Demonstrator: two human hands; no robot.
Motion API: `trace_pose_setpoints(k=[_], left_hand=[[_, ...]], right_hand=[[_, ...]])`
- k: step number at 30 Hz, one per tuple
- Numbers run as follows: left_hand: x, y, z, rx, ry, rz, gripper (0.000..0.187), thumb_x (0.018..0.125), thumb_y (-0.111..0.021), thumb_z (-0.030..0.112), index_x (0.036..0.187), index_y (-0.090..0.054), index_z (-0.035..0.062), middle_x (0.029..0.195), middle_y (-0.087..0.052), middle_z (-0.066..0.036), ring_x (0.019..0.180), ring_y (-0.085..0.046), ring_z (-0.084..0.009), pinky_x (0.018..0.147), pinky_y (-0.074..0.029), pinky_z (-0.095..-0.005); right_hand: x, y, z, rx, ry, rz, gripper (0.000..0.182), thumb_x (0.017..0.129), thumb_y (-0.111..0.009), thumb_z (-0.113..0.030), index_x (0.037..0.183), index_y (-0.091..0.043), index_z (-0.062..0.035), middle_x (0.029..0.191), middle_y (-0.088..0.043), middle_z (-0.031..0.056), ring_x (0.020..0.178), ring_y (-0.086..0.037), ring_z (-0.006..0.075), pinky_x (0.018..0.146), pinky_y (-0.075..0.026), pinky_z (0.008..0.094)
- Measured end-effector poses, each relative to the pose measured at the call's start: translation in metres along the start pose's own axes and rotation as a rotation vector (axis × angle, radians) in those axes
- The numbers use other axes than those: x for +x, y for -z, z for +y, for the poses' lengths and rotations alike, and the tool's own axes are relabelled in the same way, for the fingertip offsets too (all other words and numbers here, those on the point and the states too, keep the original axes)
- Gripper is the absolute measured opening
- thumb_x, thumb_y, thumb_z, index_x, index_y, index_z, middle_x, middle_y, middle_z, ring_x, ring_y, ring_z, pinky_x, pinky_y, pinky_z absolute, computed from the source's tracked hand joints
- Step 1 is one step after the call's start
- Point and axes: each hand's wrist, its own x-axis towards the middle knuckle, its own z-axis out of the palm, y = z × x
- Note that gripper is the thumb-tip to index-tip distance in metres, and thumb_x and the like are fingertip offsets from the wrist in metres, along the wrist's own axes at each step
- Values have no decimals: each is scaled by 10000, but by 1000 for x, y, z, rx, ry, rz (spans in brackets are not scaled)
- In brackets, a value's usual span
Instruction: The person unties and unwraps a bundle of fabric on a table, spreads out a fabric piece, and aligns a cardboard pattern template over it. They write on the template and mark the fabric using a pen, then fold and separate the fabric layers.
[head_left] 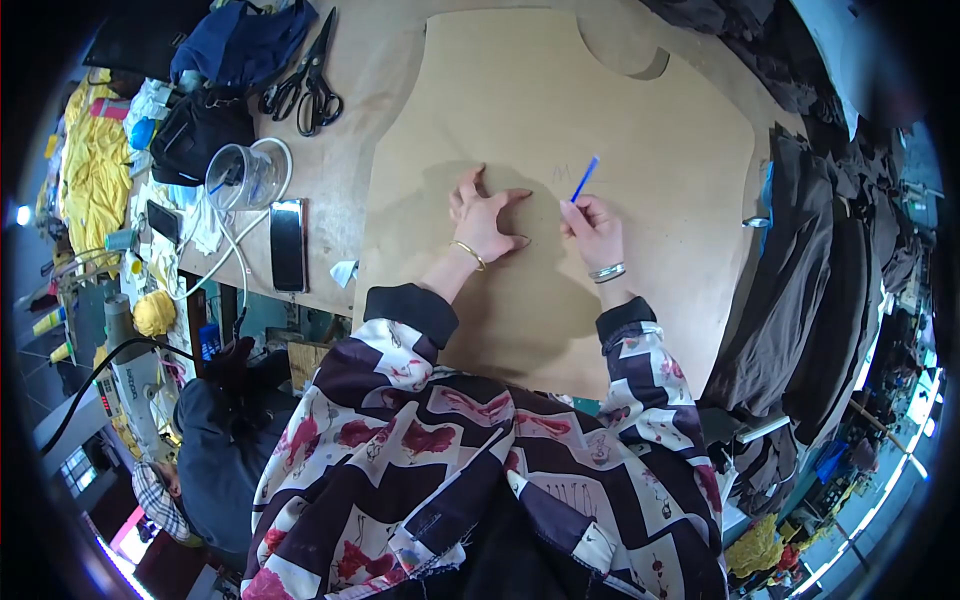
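Note:
A large brown card pattern piece [450, 110], with a curved neckline cut at its top, lies flat on the table before me. My left hand [487, 218] is over its middle with the fingers spread, holding nothing. To the right, my right hand [596, 232] pinches a slim blue pen [586, 177], whose blue end points up and away from me. Faint handwritten marks [563, 173], which look like a letter M, show on the card just left of the pen. The pen's lower end is hidden by my fingers.
Black scissors [304, 95] lie at the upper left. Below them are a clear plastic cup [240, 178] and a phone [288, 246]. Dark fabric [790, 270] is heaped along the right edge. A person [225, 440] sits at the lower left near a sewing machine [140, 390].

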Motion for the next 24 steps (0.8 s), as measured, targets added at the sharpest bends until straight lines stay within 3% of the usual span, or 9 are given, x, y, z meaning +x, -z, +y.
trace_pose_setpoints(k=[3,5,8,11,18,24], left_hand=[[-4,-7,-3,96,-64,35,629,520,-852,269,1108,-642,347,1437,-172,-144,1284,-163,-430,1037,-260,-518],[-6,-9,-9,114,-231,41,575,594,-817,285,1132,-630,366,1471,-152,-100,1328,-89,-446,1002,-245,-584],[-9,-6,-5,238,-259,-74,523,648,-775,309,1148,-629,364,1483,-180,-78,1339,-69,-467,982,-238,-622],[-9,-7,-7,220,-271,-54,478,662,-762,323,1123,-646,368,1477,-213,-50,1342,-71,-466,956,-240,-644],[-7,-6,-4,199,-247,-66,488,643,-777,331,1109,-642,392,1470,-211,-41,1347,-44,-464,952,-251,-629],[-6,-9,-1,225,-232,-67,482,647,-776,329,1106,-645,393,1469,-219,-40,1351,-32,-458,972,-234,-627]], right_hand=[[-4,-6,10,50,55,67,192,902,-597,-188,903,-639,-1,694,-623,13,627,-621,89,555,-482,226],[-6,-5,17,-330,301,81,188,907,-584,-189,889,-636,-9,717,-640,50,636,-651,119,526,-483,247],[-9,-6,18,-466,410,115,172,903,-581,-186,893,-637,-23,718,-638,77,589,-646,149,523,-485,254],[-9,-7,24,-509,479,125,152,894,-589,-182,887,-641,-39,728,-638,82,572,-641,165,519,-483,263],[-10,-10,22,-564,537,143,128,888,-593,-168,881,-640,-50,751,-643,78,560,-633,168,514,-477,275],[-7,-12,28,-702,552,183,89,850,-618,-122,816,-647,-44,772,-645,98,589,-615,256,539,-488,312]])
